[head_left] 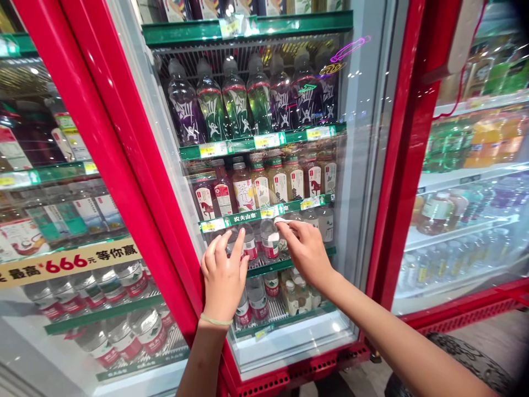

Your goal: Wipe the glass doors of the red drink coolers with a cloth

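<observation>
My left hand (223, 278) reaches into the open cooler with its fingers stretched upward and apart, resting against clear water bottles with red labels (249, 246) on the second shelf from the bottom. A pale green band circles that wrist. My right hand (305, 251) is at the same shelf, its fingers curled round the top of a white-capped bottle (281, 221) just under the green shelf rail (264, 213). More water bottles (258, 302) stand on the bottom shelf below both hands.
The red-framed glass door (124, 165) stands swung open at the left, with another stocked cooler behind it. Tea bottles (260, 184) and purple and green drinks (235, 102) fill the upper shelves. A second red cooler (467, 182) stands at the right.
</observation>
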Action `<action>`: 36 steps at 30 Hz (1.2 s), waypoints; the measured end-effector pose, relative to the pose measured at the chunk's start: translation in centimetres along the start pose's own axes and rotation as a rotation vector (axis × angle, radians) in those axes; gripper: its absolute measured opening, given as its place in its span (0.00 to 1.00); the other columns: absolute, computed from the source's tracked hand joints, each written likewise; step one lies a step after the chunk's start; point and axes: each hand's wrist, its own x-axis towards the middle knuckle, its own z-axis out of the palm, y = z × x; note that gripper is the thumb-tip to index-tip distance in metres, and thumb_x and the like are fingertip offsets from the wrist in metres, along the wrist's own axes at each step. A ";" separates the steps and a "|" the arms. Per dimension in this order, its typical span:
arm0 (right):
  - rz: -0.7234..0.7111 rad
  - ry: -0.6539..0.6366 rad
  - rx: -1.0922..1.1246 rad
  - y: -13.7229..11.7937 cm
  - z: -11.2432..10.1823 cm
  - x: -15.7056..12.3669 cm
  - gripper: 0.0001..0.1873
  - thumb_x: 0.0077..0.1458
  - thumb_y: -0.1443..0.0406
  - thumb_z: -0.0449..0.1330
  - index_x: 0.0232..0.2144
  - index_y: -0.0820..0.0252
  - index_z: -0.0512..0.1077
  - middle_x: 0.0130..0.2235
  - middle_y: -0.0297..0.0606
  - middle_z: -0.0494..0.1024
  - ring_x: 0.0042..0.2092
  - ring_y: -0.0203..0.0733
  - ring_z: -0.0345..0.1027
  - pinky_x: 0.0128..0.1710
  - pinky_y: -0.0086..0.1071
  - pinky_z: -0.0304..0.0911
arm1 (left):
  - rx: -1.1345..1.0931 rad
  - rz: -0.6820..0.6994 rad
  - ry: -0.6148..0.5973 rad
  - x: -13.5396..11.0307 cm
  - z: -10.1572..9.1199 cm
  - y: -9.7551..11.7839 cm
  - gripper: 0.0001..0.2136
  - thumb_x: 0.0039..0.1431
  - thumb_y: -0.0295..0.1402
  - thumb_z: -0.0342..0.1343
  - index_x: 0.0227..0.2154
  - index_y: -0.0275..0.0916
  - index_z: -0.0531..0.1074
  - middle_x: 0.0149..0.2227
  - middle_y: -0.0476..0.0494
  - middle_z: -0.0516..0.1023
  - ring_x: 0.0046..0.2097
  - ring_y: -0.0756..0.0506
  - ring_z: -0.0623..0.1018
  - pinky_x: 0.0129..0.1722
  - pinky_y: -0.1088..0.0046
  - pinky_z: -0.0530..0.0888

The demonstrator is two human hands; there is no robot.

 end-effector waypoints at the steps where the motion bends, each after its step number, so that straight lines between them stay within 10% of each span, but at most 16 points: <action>1: -0.029 -0.023 -0.008 0.1 -0.2 0.1 0.24 0.68 0.71 0.51 0.63 0.53 0.68 0.50 0.45 0.78 0.49 0.49 0.69 0.46 0.40 0.61 | 0.001 -0.003 0.004 0.0 0.0 0.0 0.29 0.65 0.33 0.59 0.68 0.48 0.63 0.63 0.32 0.69 0.62 0.32 0.68 0.61 0.48 0.70; 36: -0.016 0.034 0.024 0.0 -0.1 1.1 0.20 0.68 0.72 0.52 0.59 0.60 0.71 0.50 0.46 0.78 0.48 0.47 0.69 0.45 0.38 0.62 | 0.010 0.000 0.009 0.1 -0.3 -0.8 0.26 0.66 0.33 0.59 0.65 0.52 0.67 0.63 0.33 0.68 0.63 0.32 0.67 0.59 0.47 0.70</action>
